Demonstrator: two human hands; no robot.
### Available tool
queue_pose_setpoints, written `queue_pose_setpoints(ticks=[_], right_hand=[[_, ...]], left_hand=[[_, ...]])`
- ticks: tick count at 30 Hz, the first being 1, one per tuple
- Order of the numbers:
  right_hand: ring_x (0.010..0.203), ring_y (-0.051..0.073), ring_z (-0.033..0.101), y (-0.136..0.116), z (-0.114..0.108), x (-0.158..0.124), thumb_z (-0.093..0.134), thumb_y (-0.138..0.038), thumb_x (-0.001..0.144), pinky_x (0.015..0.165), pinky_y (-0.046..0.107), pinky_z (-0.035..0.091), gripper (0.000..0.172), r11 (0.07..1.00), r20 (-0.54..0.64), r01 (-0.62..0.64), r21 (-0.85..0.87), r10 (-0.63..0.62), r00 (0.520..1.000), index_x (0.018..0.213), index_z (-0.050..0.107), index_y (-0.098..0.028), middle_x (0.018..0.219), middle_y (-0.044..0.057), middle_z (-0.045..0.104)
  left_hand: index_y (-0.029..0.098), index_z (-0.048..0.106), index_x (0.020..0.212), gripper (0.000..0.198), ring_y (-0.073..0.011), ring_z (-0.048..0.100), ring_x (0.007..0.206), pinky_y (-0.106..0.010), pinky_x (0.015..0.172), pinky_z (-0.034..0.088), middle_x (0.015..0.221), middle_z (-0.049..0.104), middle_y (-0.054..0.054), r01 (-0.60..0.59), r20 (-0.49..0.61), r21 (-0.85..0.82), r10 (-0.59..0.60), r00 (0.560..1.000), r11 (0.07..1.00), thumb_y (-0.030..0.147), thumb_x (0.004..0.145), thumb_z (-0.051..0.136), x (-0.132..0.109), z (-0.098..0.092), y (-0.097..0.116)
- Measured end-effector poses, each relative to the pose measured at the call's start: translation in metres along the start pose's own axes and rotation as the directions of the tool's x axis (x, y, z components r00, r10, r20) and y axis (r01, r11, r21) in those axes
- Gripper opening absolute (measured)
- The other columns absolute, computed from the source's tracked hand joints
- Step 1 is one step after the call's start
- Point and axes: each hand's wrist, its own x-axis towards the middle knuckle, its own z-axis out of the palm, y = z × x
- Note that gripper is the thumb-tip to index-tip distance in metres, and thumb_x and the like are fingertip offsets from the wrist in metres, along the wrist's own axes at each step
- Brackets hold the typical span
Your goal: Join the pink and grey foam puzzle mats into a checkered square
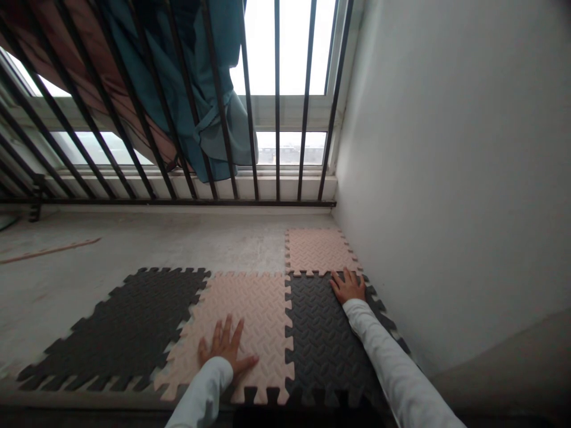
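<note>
- The left hand (pixel 225 346) lies palm-down on a pink foam mat tile (pixel 254 303), its fingers spread wide and pinching nothing, a pose that spreads its pressure across the tile's ribbed face.
- The right hand (pixel 348 286) rests on a dark grey foam mat tile (pixel 323 345), its fingers slightly parted and pinching nothing. Its fingertips reach the tile's far toothed edge, so its pressure bears close to that joint.
- These two tiles lie side by side with their toothed edges meshed, and that fit is what holds them together without any visible fastening.
- A far pink foam tile (pixel 317 251) sits beyond the dark grey one, meshed to it and set close along the wall (pixel 446 178), which bounds the mat on the right.
- A left dark grey foam tile (pixel 120 321) meshes with the pink tile's left edge, so the colours alternate.
- All lie flat on a concrete floor (pixel 134 244). Beyond stand black window bars (pixel 276 142), with a teal cloth (pixel 218 101) hanging behind them.
- White sleeves (pixel 392 362) cover both forearms.
</note>
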Motion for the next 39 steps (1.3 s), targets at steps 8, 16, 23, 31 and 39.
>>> queue_pose_setpoints(ticks=[8,16,23,31,39], right_hand=[[0.128,0.023,0.015,-0.019,-0.011,0.007,0.013,-0.050,0.083,0.096,0.059,0.010,0.052,0.996,0.186,-0.066,0.052,0.055,0.981,0.121,0.042,-0.029,0.140,0.004,0.023],[0.128,0.023,0.014,-0.039,-0.010,0.000,0.014,-0.051,0.083,0.096,0.058,0.009,0.053,0.997,0.151,-0.010,0.072,-0.001,0.989,0.129,0.027,-0.031,0.142,0.004,0.016],[0.129,0.024,0.007,-0.058,-0.023,0.010,0.004,-0.055,0.081,0.098,0.058,0.004,0.067,0.996,0.209,-0.001,0.085,-0.016,0.978,0.121,0.044,-0.019,0.142,0.008,0.017],[0.130,0.020,0.006,-0.072,-0.014,0.000,0.008,-0.052,0.082,0.099,0.056,-0.002,0.058,0.958,0.159,0.237,0.162,-0.263,0.952,0.131,0.023,-0.027,0.141,0.001,0.020],[0.128,0.026,0.015,-0.109,-0.014,-0.006,0.022,-0.050,0.081,0.102,0.047,0.007,0.067,0.983,0.115,0.099,0.156,-0.117,0.986,0.131,0.025,-0.005,0.139,0.017,0.021]], left_hand=[[0.035,0.014,0.130,0.084,-0.0285,-0.001,0.130,-0.060,0.096,0.006,0.143,0.003,0.000,-0.003,-0.014,-0.003,0.003,1.000,1.000,0.068,0.058,0.041,0.000,0.000,0.000],[0.034,0.014,0.131,0.085,-0.0296,-0.001,0.129,-0.061,0.095,0.007,0.143,0.003,-0.001,-0.011,-0.014,0.002,0.011,1.000,1.000,0.069,0.058,0.041,0.000,0.001,0.000],[0.034,0.014,0.131,0.085,-0.0298,0.000,0.129,-0.061,0.094,0.007,0.143,0.003,-0.001,-0.010,-0.006,-0.006,0.010,1.000,1.000,0.068,0.058,0.043,-0.002,-0.002,0.000],[0.034,0.012,0.131,0.086,-0.0292,-0.003,0.129,-0.061,0.095,0.005,0.143,0.001,-0.001,-0.009,0.009,-0.017,0.009,1.000,1.000,0.068,0.058,0.041,-0.002,-0.003,0.001],[0.034,0.011,0.131,0.088,-0.0286,-0.004,0.129,-0.061,0.096,0.004,0.143,-0.002,-0.001,-0.013,0.021,-0.024,0.013,1.000,1.000,0.069,0.057,0.042,-0.001,-0.003,0.001]])
